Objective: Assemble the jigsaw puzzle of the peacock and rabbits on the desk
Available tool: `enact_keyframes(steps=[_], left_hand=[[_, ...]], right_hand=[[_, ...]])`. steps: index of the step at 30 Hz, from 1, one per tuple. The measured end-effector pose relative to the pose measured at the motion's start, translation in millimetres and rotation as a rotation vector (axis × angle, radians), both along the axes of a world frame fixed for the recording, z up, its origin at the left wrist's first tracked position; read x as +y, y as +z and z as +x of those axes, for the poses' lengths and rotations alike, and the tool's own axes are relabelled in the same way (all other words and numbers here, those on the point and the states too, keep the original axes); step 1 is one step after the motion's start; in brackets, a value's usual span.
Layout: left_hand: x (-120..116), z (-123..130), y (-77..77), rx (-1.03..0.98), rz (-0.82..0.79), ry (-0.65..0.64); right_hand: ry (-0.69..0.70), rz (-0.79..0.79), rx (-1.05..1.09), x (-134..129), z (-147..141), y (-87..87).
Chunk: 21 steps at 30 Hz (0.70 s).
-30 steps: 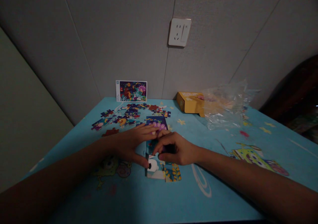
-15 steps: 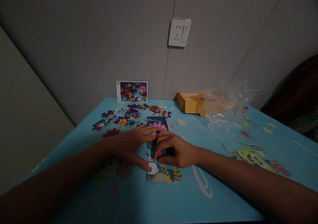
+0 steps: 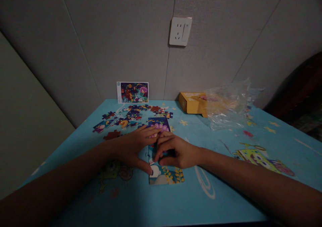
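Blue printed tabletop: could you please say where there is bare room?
Bare: between the colourful puzzle strip and the near edge; between the crumpled clear plastic bag and right forearm. Crowded: far left, with loose multicoloured puzzle pieces.

A white wall socket point(image 3: 180, 31) was mounted on grey wall panels point(image 3: 130, 45). Below, on the blue, cartoon-printed table point(image 3: 176, 203), lay a yellow cardboard box point(image 3: 195, 107), its right end overlapped by a crumpled, transparent plastic bag point(image 3: 228, 114).
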State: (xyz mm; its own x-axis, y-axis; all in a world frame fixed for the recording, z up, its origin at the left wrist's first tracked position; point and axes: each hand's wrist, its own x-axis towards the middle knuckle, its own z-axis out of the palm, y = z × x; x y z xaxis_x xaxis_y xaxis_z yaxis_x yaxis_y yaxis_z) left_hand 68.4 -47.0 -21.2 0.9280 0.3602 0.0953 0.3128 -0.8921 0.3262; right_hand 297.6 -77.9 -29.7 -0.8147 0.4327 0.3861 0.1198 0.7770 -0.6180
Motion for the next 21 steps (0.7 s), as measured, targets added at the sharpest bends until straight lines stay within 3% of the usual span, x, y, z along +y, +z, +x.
enact_keyframes(steps=[21], left_hand=[[1.8, -3.3, -0.5, 0.029, -0.018, 0.004]], right_hand=[[0.021, -0.031, -0.001, 0.3, -0.6, 0.2]])
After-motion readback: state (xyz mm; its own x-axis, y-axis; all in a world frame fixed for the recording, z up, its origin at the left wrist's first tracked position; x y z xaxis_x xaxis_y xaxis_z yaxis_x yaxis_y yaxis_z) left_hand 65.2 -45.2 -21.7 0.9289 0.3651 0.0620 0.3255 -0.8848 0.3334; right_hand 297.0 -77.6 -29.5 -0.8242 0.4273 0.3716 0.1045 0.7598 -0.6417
